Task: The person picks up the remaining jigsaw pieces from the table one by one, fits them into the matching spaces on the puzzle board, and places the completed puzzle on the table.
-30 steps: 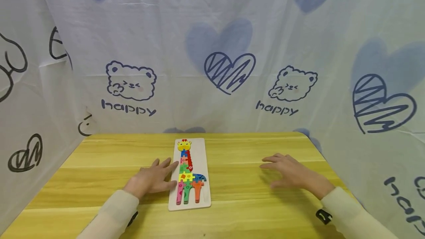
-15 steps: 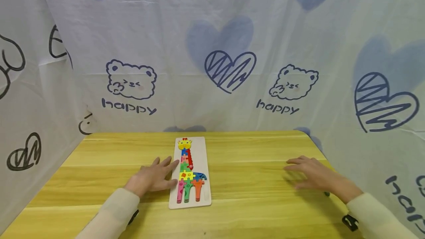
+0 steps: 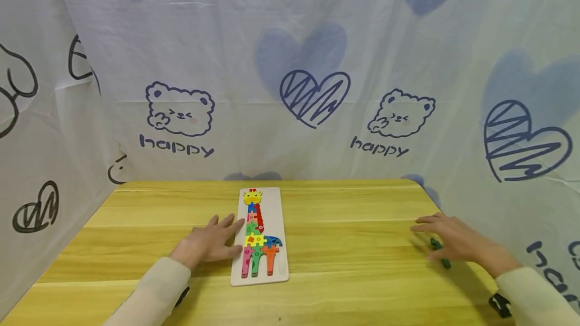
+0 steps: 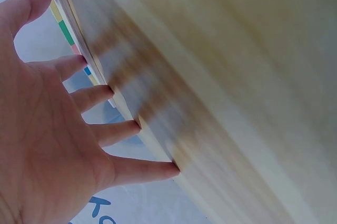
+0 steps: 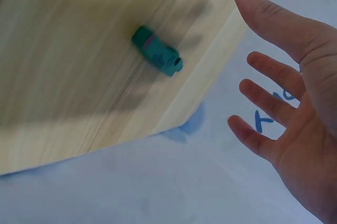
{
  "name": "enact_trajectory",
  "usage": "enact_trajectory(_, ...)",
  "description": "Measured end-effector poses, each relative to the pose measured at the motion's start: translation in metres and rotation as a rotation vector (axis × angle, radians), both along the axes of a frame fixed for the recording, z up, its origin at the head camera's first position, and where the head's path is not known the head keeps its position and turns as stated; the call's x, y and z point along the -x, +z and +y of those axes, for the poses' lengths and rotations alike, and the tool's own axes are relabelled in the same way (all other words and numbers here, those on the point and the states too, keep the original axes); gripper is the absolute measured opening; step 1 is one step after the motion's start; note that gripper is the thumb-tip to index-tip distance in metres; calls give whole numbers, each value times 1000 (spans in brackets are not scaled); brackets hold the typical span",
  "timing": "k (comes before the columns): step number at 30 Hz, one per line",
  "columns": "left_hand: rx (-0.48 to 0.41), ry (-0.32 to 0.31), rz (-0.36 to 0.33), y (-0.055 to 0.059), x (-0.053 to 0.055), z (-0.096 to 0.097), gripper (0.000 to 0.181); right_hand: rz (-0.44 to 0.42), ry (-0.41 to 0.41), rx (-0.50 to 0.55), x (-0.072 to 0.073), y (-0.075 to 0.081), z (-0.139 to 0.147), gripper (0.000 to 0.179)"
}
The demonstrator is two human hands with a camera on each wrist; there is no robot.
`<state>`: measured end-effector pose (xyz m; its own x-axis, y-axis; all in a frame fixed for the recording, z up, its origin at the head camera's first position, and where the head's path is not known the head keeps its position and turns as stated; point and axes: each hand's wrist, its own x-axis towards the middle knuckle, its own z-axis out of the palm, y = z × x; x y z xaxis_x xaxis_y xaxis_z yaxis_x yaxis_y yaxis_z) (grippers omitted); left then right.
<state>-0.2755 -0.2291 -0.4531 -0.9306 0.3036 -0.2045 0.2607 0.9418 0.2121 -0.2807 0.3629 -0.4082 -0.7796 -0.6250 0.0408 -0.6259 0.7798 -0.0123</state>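
Note:
A white puzzle board [image 3: 272, 210] lies on the table, bearing a giraffe puzzle [image 3: 256, 240] in coloured interlocking pieces. A narrow bare slot shows at its lower right. At the board's left edge my left hand [image 3: 204, 245] rests with spread fingers, thumb and index fingertips right at the rim. In the left wrist view the left fingertips [image 4: 168, 168] come down along the wood. My right hand [image 3: 457, 240] hovers over the table's right side with loosely spread fingers, holding nothing. Just beneath it lies a green puzzle piece [image 5: 158, 52], partly hidden by the thumb in the head view.
The wooden table [image 3: 344, 286] meets a hanging cloth backdrop [image 3: 290, 150] printed with hearts and bears at its back and sides. Beyond the table's right edge the cloth stands close to my right hand.
My right hand has moved rightward across the table to above the green puzzle piece, which now shows under it. The left hand and the board have stayed in place.

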Motion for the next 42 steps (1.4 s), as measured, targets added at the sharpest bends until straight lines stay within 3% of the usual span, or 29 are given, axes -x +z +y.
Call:
enact_trajectory(14, -6, 3, 2, -1, 1, 0, 80, -51, -11, -23, -3, -7, 24, 89)
enact_trajectory(22, -9, 5, -2, 0, 0, 0, 80, -83, -33, -38, -3, -13, 33, 83)
enact_trajectory(31, -7, 8, -7, 0, 0, 1, 79, -54, -9, -59, 1, -25, 41, 72)
enact_trajectory(42, -3, 6, -8, 2, 0, 1, 80, -56, 12, -56, 1, -24, 33, 59)
